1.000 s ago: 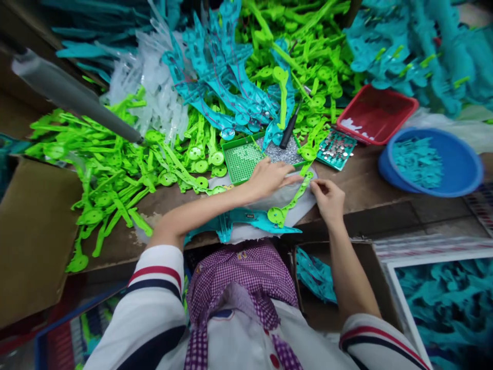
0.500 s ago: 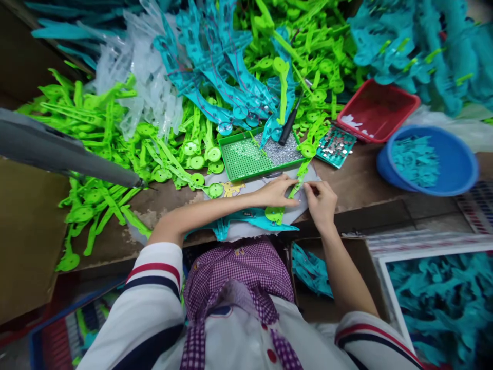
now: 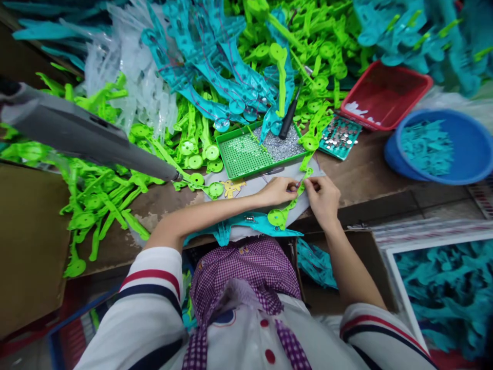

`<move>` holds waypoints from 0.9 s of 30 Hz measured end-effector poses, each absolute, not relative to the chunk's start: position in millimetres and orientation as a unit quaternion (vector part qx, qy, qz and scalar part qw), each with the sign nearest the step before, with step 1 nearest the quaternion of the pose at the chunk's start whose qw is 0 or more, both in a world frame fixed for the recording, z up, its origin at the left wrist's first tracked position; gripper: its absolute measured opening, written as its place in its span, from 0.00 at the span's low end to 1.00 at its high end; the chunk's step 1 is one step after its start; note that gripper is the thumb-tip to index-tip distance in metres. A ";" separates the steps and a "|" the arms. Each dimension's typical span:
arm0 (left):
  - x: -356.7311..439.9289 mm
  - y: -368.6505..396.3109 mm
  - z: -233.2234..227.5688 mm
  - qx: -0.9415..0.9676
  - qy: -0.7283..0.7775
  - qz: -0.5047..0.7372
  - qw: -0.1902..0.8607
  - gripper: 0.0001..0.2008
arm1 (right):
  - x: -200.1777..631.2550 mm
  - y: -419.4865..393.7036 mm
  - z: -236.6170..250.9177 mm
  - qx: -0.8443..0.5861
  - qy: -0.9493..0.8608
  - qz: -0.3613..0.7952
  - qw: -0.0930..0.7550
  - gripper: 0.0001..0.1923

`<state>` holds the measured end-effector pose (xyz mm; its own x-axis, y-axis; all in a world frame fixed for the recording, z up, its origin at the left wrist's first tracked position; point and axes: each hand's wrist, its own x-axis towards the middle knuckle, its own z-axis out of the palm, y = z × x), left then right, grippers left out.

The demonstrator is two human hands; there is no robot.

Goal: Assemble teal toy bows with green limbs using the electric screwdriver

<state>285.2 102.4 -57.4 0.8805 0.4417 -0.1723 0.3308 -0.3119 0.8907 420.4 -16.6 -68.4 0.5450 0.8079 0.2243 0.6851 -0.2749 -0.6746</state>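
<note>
A long bright green plastic part [image 3: 277, 218] with a round disc end lies slantwise on the grey cloth, between my hands. My left hand [image 3: 279, 191] is at its left side, thumb and fingers pinched together at its edge; the small thing in them is too small to name. From the right, my right hand [image 3: 324, 201] closes thumb and forefinger at the same part's edge, and what they pinch is hidden. Below them a teal plastic shell [image 3: 258, 224] with a small metallic piece in it lies along the table's front edge, partly under the disc end.
Behind my hands stands a green tray [image 3: 241, 177] of small metal pieces, with a black-handled screwdriver [image 3: 288, 121] across it. A teal tray [image 3: 341, 139], a red tray [image 3: 385, 97] and a blue bucket [image 3: 470, 149] are to the right. At left a grey tool [image 3: 96, 136] juts in over green parts.
My left hand has drawn its fingers together and off the green part, showing more of it. My right hand stays pinched beside it. The whole view has shifted slightly.
</note>
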 end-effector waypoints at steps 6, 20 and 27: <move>287.8 101.3 -61.1 0.801 0.245 0.048 0.545 0.12 | 420.3 -27.0 -62.2 -0.797 -0.488 0.082 0.346 0.14; 288.3 100.9 -60.6 0.797 0.252 0.043 0.547 0.19 | 441.2 -16.6 -61.5 -0.773 -0.546 0.136 0.293 0.08; 288.7 101.1 -62.1 0.816 0.235 0.046 0.525 0.16 | 484.7 13.4 -60.9 -0.670 -0.622 0.311 0.259 0.15</move>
